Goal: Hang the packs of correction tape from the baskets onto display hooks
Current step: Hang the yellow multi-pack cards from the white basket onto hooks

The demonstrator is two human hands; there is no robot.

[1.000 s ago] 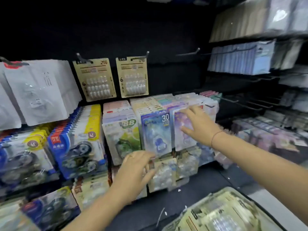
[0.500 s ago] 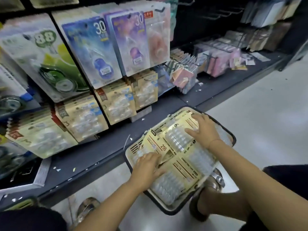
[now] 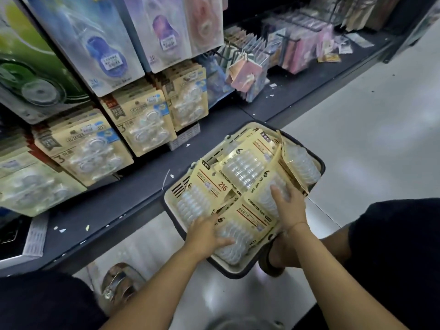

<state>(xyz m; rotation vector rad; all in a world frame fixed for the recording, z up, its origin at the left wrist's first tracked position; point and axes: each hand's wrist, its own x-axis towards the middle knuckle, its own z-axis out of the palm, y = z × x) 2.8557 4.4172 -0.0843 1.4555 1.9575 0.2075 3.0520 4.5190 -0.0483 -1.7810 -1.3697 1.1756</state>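
Observation:
A cream basket with a dark rim (image 3: 238, 273) stands on the floor against the shelf base. It holds several yellow-card packs of correction tape (image 3: 240, 170) with clear blisters, lying overlapped and tilted. My left hand (image 3: 206, 235) grips the left edge of the nearest pack (image 3: 248, 226), thumb across its blister. My right hand (image 3: 289, 209) rests with straight fingers on the blister of the pack beside it. Similar beige packs (image 3: 142, 120) hang in rows on the display above the shelf; the hooks themselves are hidden.
A dark shelf ledge (image 3: 133, 186) runs between the basket and the hanging packs. Larger blue, purple and green tape cards (image 3: 100, 51) hang higher up. Small pink and blue packets (image 3: 247, 75) hang to the right. My sandalled feet (image 3: 121, 284) flank the basket on the pale floor (image 3: 357, 151).
A second ago both hands were up at the hanging cards. They dropped into the basket, and my view has tilted down with them. Since then both hands slid nearer me across the packs.

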